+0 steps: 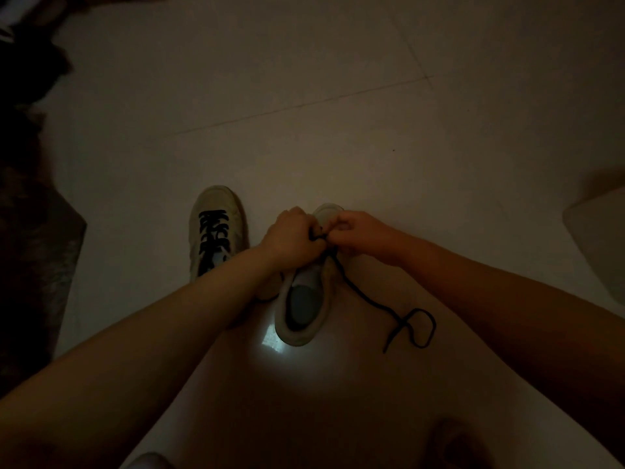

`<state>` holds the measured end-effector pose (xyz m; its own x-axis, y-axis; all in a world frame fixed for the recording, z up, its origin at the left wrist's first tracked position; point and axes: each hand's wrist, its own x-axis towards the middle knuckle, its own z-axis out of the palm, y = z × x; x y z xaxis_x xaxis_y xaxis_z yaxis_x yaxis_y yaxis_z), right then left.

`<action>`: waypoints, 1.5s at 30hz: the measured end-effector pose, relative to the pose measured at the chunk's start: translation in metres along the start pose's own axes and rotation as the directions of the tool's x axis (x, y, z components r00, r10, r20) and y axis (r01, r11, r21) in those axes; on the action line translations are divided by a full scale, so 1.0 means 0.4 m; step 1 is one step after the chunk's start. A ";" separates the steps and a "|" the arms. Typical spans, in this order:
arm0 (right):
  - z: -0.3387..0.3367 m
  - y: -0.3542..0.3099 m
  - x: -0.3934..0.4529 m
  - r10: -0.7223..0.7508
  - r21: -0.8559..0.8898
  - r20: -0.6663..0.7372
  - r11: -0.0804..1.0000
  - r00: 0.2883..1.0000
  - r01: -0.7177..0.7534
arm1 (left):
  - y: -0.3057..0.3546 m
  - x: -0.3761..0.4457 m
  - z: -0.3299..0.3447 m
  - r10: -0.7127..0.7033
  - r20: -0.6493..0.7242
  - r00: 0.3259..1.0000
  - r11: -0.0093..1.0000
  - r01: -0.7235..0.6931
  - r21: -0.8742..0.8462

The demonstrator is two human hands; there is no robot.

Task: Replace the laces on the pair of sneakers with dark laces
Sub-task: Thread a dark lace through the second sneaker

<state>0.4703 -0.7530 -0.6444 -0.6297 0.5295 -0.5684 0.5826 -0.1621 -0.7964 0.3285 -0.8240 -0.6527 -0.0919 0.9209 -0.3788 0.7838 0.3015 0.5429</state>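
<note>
The room is dim. Along the far left edge lies a heap of dark fabric (30,231), too shadowed to identify. Just right of it, on the pale tiled floor (338,113), stands the laced sneaker (216,228), light-coloured, toe pointing away, with a dark lace already criss-crossed up its front. Its heel end is hidden behind the person's left forearm.

Beside it, close to the right, is the second sneaker (304,299), also toe away, its opening and grey insole facing up. Both hands meet over its front part. The left hand (291,235) is curled, fingers bent down onto the eyelet area, seemingly pinching the dark lace (368,299) where it crosses the shoe. The right hand (355,231) is likewise curled tight, fingertips touching those of the left, gripping the same lace at that spot; the gloom hides exactly which fingers hold it.

From the hands, the loose end of the lace trails down past the shoe's right side and lies on the floor in an open loop. Further right, at the frame's edge, sits a pale object (598,238), cut off and unclear.
</note>
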 end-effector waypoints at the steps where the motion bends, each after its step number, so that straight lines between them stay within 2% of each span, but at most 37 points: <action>1: -0.003 -0.004 -0.002 -0.016 -0.034 -0.002 0.999 1.000 0.016 | -0.001 0.001 -0.009 0.028 0.012 1.000 0.998 -0.028 -0.052; 4: -0.013 -0.003 -0.005 -0.060 -0.181 0.040 0.981 0.997 0.066 | 0.004 -0.001 -0.033 0.083 0.078 0.993 0.985 -0.070 -0.157; 7: -0.003 0.000 -0.009 -0.065 -0.199 0.067 0.977 0.996 0.077 | 0.012 -0.003 -0.049 0.064 0.144 0.987 0.970 -0.028 -0.239; 10: 0.004 -0.008 -0.009 -0.127 -0.208 0.054 0.969 0.990 0.136 | 0.012 -0.008 -0.062 0.019 0.213 0.977 0.970 0.034 -0.242; 12: 0.001 -0.020 -0.011 -0.144 -0.202 0.059 0.967 0.988 0.153 | -0.001 -0.012 -0.073 0.028 0.241 0.970 0.985 0.015 -0.173; 16: -0.006 -0.028 -0.018 -0.016 0.057 0.055 0.998 0.998 0.013 | -0.033 -0.024 -0.079 0.161 0.270 0.949 0.985 -0.171 0.015; 19: -0.005 -0.029 -0.022 0.003 0.135 0.091 0.991 0.996 -0.015 | -0.046 -0.028 -0.060 0.256 0.244 0.935 0.962 -0.272 0.031; 23: -0.016 -0.017 -0.028 0.017 0.195 0.147 0.980 0.989 -0.045 | -0.051 -0.016 -0.049 0.228 0.199 0.953 0.967 -0.245 0.070; 26: -0.018 -0.005 -0.033 0.043 0.272 0.191 0.958 0.981 -0.095 | -0.059 -0.011 -0.037 0.226 0.168 0.959 0.972 -0.233 0.022; 31: -0.068 -0.043 -0.056 -0.016 0.519 0.191 0.850 0.981 -0.087 | -0.069 -0.009 -0.015 0.246 0.128 0.961 0.969 -0.249 0.004; 32: -0.085 -0.050 -0.061 -0.001 0.504 0.190 0.859 0.982 -0.096 | -0.070 -0.008 -0.012 0.254 0.117 0.960 0.967 -0.256 0.004; 35: -0.109 -0.041 -0.076 0.059 0.221 0.182 0.970 0.982 -0.099 | -0.072 -0.010 -0.005 0.263 0.099 0.960 0.964 -0.265 0.007; 36: -0.108 -0.037 -0.083 0.053 0.180 0.169 0.980 0.984 -0.084 | -0.073 -0.010 -0.003 0.266 0.094 0.959 0.963 -0.269 0.015; 38: -0.113 -0.036 -0.094 -0.038 0.288 0.152 0.958 0.988 -0.008 | -0.073 -0.011 -0.003 0.263 0.091 0.960 0.963 -0.268 0.042; 41: -0.159 -0.058 -0.111 -0.155 0.598 0.126 0.800 0.980 0.050 | -0.073 -0.015 -0.003 0.264 0.086 0.961 0.960 -0.270 0.069; 43: -0.191 -0.074 -0.125 -0.156 0.648 0.078 0.758 0.985 0.069 | -0.073 -0.017 0.000 0.271 0.075 0.960 0.957 -0.277 0.081; 45: -0.213 -0.080 -0.133 -0.129 0.616 0.014 0.783 0.991 0.093 | -0.074 -0.017 0.001 0.268 0.059 0.962 0.957 -0.273 0.101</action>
<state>0.5292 -0.7050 -0.5710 -0.7070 0.5343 -0.4635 0.0808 -0.5900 -0.8034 0.3061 -0.8393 -0.6667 0.1581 0.9519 -0.2626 0.8371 0.0118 0.5468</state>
